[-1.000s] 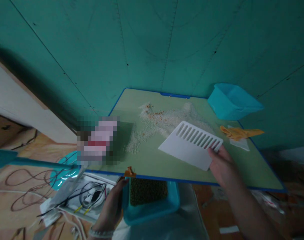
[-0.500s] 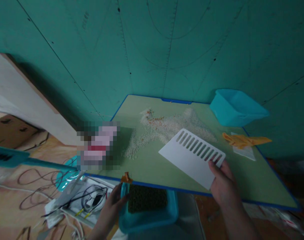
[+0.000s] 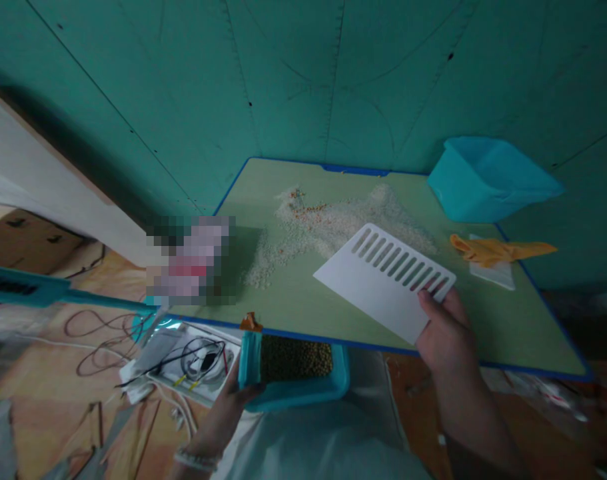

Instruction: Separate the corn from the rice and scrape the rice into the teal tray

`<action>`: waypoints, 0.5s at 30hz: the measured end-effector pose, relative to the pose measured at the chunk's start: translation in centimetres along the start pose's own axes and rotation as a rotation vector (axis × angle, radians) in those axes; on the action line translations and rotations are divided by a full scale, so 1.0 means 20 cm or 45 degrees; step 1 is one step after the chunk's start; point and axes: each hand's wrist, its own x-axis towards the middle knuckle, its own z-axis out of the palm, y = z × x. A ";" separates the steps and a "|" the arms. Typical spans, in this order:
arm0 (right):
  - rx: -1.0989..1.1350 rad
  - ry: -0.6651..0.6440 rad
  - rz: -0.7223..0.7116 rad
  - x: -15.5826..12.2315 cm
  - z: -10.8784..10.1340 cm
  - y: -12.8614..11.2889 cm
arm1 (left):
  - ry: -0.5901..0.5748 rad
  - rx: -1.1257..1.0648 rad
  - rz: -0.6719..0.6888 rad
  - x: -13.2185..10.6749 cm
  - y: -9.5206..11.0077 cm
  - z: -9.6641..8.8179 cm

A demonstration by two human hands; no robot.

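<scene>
My right hand (image 3: pixel 448 330) grips a white plastic scraper (image 3: pixel 368 287) by its right end. A row of slots runs along the scraper's far side, and it is held over the green tabletop (image 3: pixel 293 303). Beyond it lies a spread of white grains (image 3: pixel 348 220), with some orange bits among them on the left. Below the table's front edge, my left hand (image 3: pixel 236 397) holds the left side of a blue tray (image 3: pixel 303 398). Dark green and tan beans or pellets (image 3: pixel 296 358) fill much of the tray. My left fingers are partly hidden behind its wall.
At the table's back right stands a blue bin (image 3: pixel 488 183). An orange cloth (image 3: pixel 503 252) lies partly over a white piece (image 3: pixel 493 272). A pixelated pinkish item (image 3: pixel 196 260) is at the left edge. On the floor, a white box (image 3: pixel 198 363) holds cables.
The view has tilted down, so the table sits higher in it. The blue tray has come level, and tan beans now show on its right. My left hand has closed around its side.
</scene>
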 end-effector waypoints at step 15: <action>0.007 0.010 -0.005 0.02 -0.03 0.02 | -0.073 -0.093 -0.150 -0.09 0.07 0.09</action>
